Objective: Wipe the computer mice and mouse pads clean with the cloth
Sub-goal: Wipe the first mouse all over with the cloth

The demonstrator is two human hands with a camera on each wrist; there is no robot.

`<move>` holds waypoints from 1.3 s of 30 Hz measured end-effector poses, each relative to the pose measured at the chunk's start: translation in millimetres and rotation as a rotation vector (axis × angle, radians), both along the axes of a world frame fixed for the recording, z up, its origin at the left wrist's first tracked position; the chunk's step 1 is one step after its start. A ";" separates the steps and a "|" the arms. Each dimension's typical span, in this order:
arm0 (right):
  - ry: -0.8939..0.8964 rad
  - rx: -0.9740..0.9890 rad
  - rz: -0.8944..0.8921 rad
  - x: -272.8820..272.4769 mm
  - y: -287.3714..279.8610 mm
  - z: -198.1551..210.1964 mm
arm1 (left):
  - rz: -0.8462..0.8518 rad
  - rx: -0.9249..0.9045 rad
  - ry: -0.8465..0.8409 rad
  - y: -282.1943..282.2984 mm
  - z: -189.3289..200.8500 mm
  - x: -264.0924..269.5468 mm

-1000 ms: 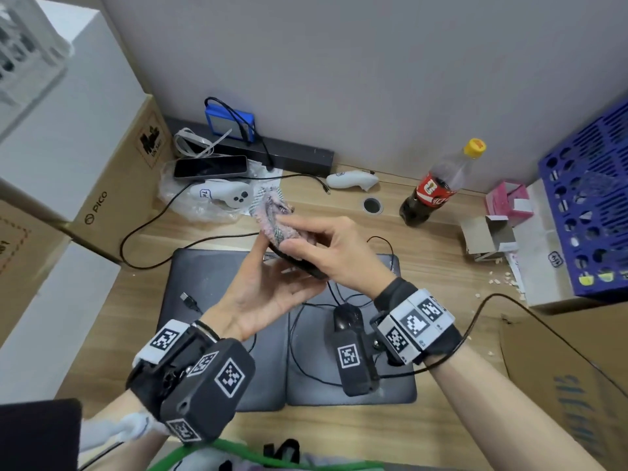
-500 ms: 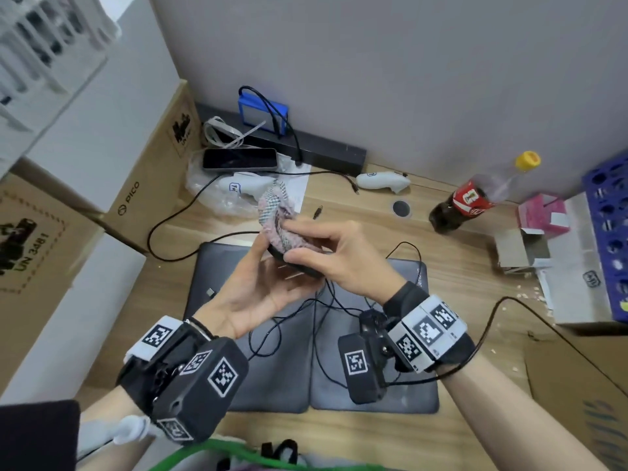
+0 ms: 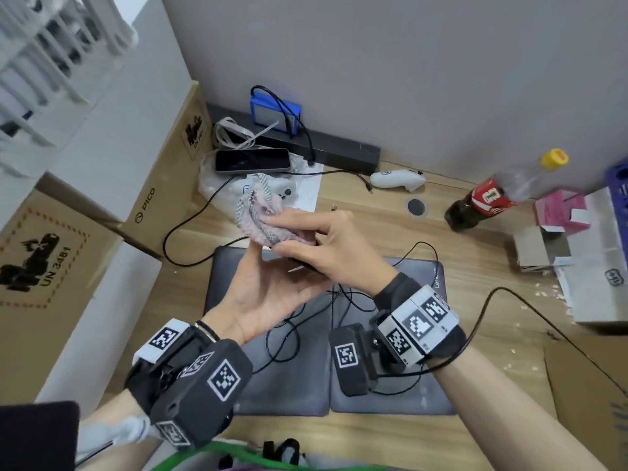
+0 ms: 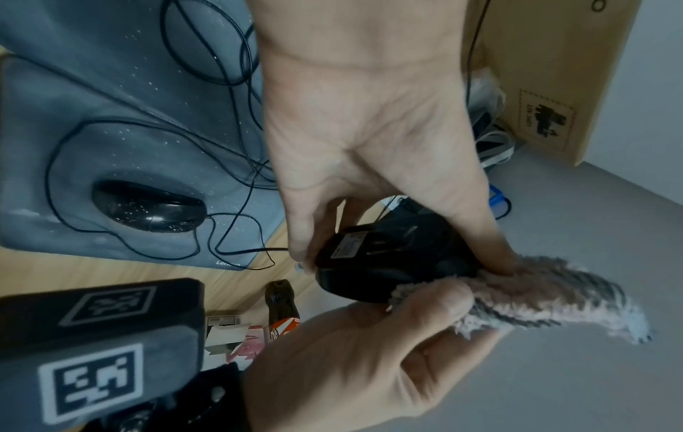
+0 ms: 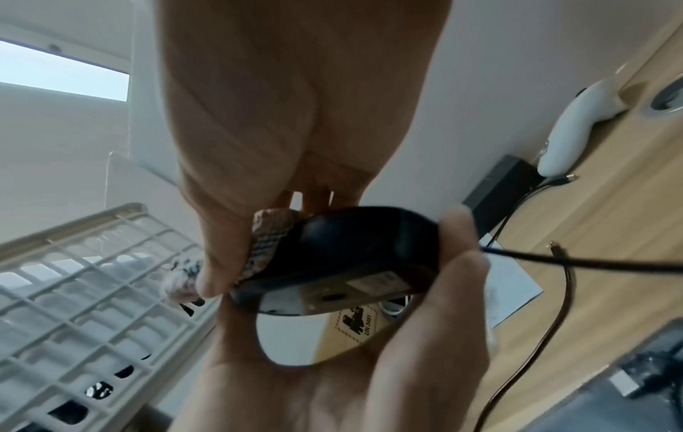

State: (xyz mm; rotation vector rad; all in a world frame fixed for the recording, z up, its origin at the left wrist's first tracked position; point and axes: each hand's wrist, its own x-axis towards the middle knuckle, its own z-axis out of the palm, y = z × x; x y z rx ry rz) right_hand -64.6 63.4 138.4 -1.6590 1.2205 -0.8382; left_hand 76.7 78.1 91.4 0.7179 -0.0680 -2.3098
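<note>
I hold a black wired mouse (image 4: 388, 263) up over the desk, underside toward the left wrist view. My left hand (image 3: 268, 287) lies palm up beneath it, thumb and fingers curled round its sides. My right hand (image 3: 323, 243) comes from above and pinches a pink-grey fluffy cloth (image 3: 265, 215) against the mouse's top and far end. A second black mouse (image 4: 147, 210), speckled with dust, rests on a grey mouse pad (image 4: 74, 117). Two grey pads lie side by side, the left pad (image 3: 231, 277) and the right pad (image 3: 421, 277). In the head view my right wrist hides the second mouse.
Mouse cables (image 3: 343, 300) loop across the pads. At the back are a phone (image 3: 253, 160), a white controller (image 3: 397, 178) and a cola bottle (image 3: 482, 202). Cardboard boxes (image 3: 163, 185) line the left side. A small open box (image 3: 540, 246) and a blue crate (image 3: 618, 185) stand on the right.
Both hands keep their hold on the mouse and the cloth. The cloth has shifted a little over the mouse, and the head view has swung left and closer.
</note>
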 end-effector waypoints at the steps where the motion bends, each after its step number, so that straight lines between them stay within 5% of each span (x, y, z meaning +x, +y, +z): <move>1: 0.018 -0.009 0.008 -0.6 -0.8 1.0 | 0.005 0.014 -0.006 0.5 1.1 -0.9; 7: 0.110 0.062 -0.034 -44.5 21.7 -13.8 | 0.001 -0.028 -0.001 3.2 16.5 -2.2; 18: 0.177 -0.136 0.053 -61.9 47.7 17.7 | 0.015 0.077 -0.038 55.6 22.9 -70.7; 26: 0.125 0.031 -0.089 -115.7 74.4 9.2 | -0.001 -0.216 -0.132 64.2 33.1 -79.9; 32: -0.006 0.065 -0.088 -128.0 97.8 4.9 | -0.127 -0.445 -0.414 63.5 26.6 -86.0; 39: -0.024 0.057 -0.020 -126.9 79.2 13.1 | -0.141 -0.670 -0.484 59.6 37.9 -87.1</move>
